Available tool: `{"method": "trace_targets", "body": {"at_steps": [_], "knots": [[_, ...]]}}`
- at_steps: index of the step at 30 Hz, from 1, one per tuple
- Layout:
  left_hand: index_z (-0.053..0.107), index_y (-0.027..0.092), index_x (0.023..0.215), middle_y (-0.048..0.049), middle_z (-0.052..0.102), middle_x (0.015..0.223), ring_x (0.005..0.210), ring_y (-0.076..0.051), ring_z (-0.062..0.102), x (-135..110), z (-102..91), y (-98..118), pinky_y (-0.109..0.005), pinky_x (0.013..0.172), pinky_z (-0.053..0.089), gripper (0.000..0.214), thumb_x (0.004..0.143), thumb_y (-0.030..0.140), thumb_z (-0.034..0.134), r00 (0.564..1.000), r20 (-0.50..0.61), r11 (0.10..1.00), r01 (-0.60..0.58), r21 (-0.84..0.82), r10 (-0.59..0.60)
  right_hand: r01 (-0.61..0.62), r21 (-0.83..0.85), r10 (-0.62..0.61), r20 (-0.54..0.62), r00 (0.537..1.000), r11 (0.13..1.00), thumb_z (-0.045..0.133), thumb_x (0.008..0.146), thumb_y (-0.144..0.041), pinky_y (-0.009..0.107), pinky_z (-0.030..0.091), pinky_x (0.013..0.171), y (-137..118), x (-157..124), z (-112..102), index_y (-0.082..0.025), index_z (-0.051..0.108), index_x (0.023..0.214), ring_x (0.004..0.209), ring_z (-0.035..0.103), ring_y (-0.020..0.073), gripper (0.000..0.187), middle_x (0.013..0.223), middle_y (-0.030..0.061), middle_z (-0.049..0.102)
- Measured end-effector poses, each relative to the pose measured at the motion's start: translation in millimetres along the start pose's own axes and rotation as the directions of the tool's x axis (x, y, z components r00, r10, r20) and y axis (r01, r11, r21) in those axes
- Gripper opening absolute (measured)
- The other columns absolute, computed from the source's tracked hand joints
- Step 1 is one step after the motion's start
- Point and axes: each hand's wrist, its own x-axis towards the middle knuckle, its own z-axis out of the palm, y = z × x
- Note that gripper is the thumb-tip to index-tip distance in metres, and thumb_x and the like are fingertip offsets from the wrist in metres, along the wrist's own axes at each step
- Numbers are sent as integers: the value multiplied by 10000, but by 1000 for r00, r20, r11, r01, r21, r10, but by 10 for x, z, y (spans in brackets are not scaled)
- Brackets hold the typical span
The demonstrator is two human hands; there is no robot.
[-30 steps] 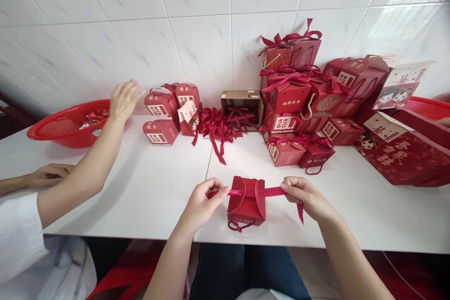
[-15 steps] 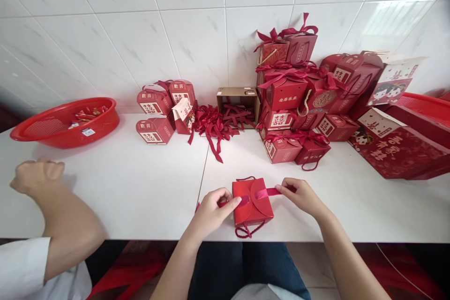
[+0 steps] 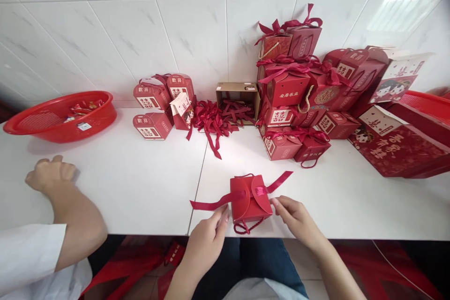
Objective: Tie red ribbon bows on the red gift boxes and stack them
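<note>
A small red gift box [image 3: 242, 210] lies on the table in front of me, its rounded flaps folded over the top. A dark red ribbon [image 3: 210, 203] threads through the flaps, with one loose end out to the left and the other up to the right. Dark red cord handles stick out at the box's near and far sides. At its left side is my left hand [image 3: 208, 236], fingers closed together by the lower edge. My right hand [image 3: 298, 221] pinches at the right side, fingertips against the edge. Neither hand is on the ribbon.
Finished-looking red boxes with bows [image 3: 286, 91] are stacked at the back right, beside a large red bag [image 3: 397, 145]. Loose ribbons [image 3: 211, 119] lie by an open cardboard box [image 3: 236, 86]. Several boxes [image 3: 151, 126] and a red basin [image 3: 70, 129] stand left. A co-worker's arm [image 3: 75, 206] rests there.
Both hands have let go of the ribbon ends and moved down to the box's sides. The ribbon ends now lie free. The co-worker's fist has shifted slightly right.
</note>
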Motion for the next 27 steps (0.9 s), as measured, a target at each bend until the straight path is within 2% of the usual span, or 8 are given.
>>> {"method": "trace_targets", "body": {"at_steps": [2, 4, 8, 11, 14, 19, 23, 27], "knots": [[627, 252, 1166, 9, 579, 615, 579, -165, 535, 52, 88, -28, -256, 548, 370, 347, 882, 412, 508, 998, -62, 979, 18, -204, -31, -15, 130, 15, -1, 1000, 991, 495, 892, -505, 289, 427, 669, -30, 6, 119, -196, 647, 749, 701, 524, 174, 372, 733, 25, 584], [562, 280, 1252, -20, 642, 824, 725, -164, 587, 139, 143, -41, -252, 615, 424, 397, 863, 360, 558, 989, -129, 843, -10, -538, -70, -73, 382, 93, -33, 995, 921, 546, 861, -519, 290, 443, 662, -41, 44, 234, -195, 665, 799, 717, 545, 175, 350, 792, 39, 620], [562, 296, 1254, -51, 622, 1103, 923, -173, 611, 279, 113, -29, -274, 712, 495, 425, 836, 224, 585, 982, -73, 270, -23, -963, -174, -135, 892, 283, 9, 959, 431, 688, 771, -471, 297, 499, 693, -9, 144, 350, -208, 677, 893, 855, 623, 194, 291, 969, 60, 669], [648, 229, 1155, -76, 631, 1102, 840, -143, 617, 310, 12, -9, -258, 673, 512, 303, 879, 224, 524, 964, -83, 92, -61, -994, -254, -49, 965, 380, -55, 923, 259, 772, 694, -399, 262, 513, 655, 40, 219, 294, -212, 662, 771, 794, 644, 159, 230, 828, 16, 674], [684, 210, 1101, -67, 649, 1009, 794, -129, 606, 309, -116, 45, -237, 636, 510, 278, 878, 300, 545, 934, -211, 137, -178, -975, -288, 70, 953, 391, -187, 901, 296, 760, 709, -386, 238, 516, 640, 47, 260, 148, -237, 660, 779, 704, 626, 116, 192, 739, -32, 652], [715, 206, 1036, -26, 651, 848, 811, -132, 580, 317, -343, 307, -228, 665, 489, 298, 790, 371, 678, 876, -456, 400, -365, -840, -156, 285, 856, 318, -439, 840, 430, 775, 696, -219, 230, 524, 718, -163, 244, -136, -251, 670, 802, 729, 607, 94, 152, 854, -44, 662], [751, 184, 920, -7, 651, 716, 697, -118, 551, 322, -461, 600, -239, 647, 459, 230, 724, 305, 752, 773, -634, 563, -514, -647, -23, 437, 621, 24, -593, 805, 651, 715, 779, -296, 277, 514, 678, -471, 235, -313, -243, 681, 793, 727, 602, 131, 64, 822, -5, 659], [763, 204, 892, -2, 654, 706, 685, -115, 534, 295, -477, 855, -244, 693, 452, 193, 755, 336, 726, 748, -648, 652, -565, -506, 145, 535, 405, -194, -634, 748, 742, 746, 756, -287, 268, 480, 641, -776, 263, -411, -230, 700, 789, 703, 580, 137, 80, 779, 6, 663]]}}
